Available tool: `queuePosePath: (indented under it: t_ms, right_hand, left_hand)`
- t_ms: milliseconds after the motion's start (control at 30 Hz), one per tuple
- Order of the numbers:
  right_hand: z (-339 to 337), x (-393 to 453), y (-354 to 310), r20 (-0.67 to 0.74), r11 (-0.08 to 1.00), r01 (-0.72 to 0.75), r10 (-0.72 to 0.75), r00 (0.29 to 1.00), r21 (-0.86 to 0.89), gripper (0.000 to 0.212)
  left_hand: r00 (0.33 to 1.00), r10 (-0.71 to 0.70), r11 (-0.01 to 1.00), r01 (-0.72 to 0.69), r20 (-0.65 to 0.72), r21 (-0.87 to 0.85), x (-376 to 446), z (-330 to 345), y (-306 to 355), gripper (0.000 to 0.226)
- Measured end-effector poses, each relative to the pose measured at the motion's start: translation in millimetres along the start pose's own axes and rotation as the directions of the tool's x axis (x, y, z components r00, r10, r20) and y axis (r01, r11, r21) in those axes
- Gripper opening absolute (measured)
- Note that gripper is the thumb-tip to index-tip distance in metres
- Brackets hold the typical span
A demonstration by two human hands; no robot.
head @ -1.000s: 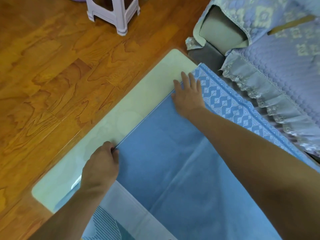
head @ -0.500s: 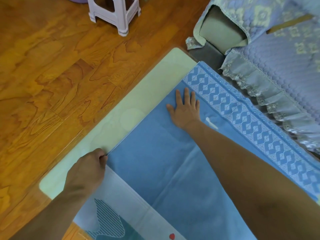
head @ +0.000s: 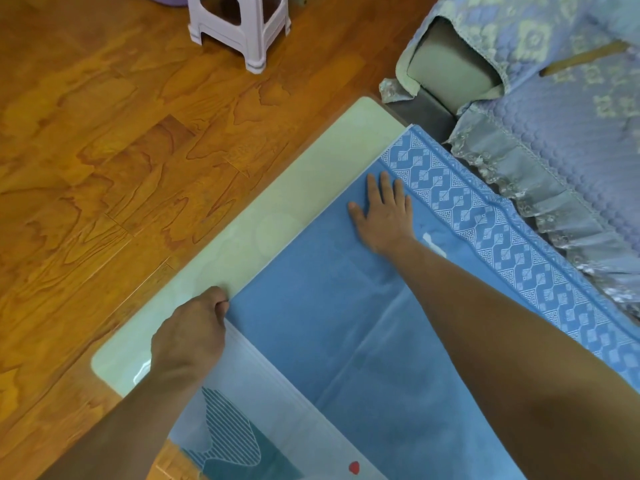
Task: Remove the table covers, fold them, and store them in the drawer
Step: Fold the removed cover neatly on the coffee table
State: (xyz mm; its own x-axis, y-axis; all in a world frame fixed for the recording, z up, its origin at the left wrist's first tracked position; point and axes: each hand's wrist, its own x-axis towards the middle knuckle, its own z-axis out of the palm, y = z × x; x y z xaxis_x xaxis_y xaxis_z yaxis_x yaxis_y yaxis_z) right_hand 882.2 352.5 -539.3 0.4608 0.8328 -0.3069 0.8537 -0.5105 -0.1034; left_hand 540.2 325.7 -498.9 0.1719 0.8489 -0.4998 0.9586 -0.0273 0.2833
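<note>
Cloth, a blue table cover [head: 332, 327], lies folded on the pale table [head: 311, 188], its long fold edge running from the near-left towards the far-right corner. Left hand [head: 190, 336] pinches that edge with curled fingers; right hand [head: 384, 213] presses flat, fingers straight, beside the patterned border [head: 485, 237]. A printed white cover [head: 263, 407] lies underneath. Sofa [head: 554, 133] crowds the table's right edge; a plastic stool [head: 239, 26] stands well apart on the wooden floor [head: 104, 150]
</note>
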Motion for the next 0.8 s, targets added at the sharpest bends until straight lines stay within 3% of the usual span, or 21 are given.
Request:
queuePosePath:
  t_ms: [133,267,467,633,800]
  right_hand:
    - [0,-5,4,-0.038,1.0,0.013,-0.013,0.999,0.018,0.072]
    - [-15,5,30,-0.105,0.994,-0.091,0.098,0.99,0.067,0.068]
    - [-33,38,85,-0.033,0.983,-0.175,0.177,0.984,0.05,0.068]
    - [-24,32,97,0.023,0.987,-0.161,0.162,0.987,-0.026,0.069]
    - [-19,27,102,-0.019,0.993,-0.121,0.121,0.992,0.002,0.07]
  left_hand:
    - [0.999,-0.001,1.0,0.001,0.034,-0.004,-3,-3,-3,0.01]
    - [0.997,-0.024,1.0,0.023,0.079,0.018,-3,-8,8,0.014]
    - [0.993,-0.036,0.973,0.06,0.111,-0.223,19,-18,56,0.039]
    - [0.987,-0.009,0.966,0.05,0.161,-0.254,53,-18,83,0.019]
    - [0.984,-0.007,0.978,0.043,0.177,-0.204,56,-17,80,0.022]
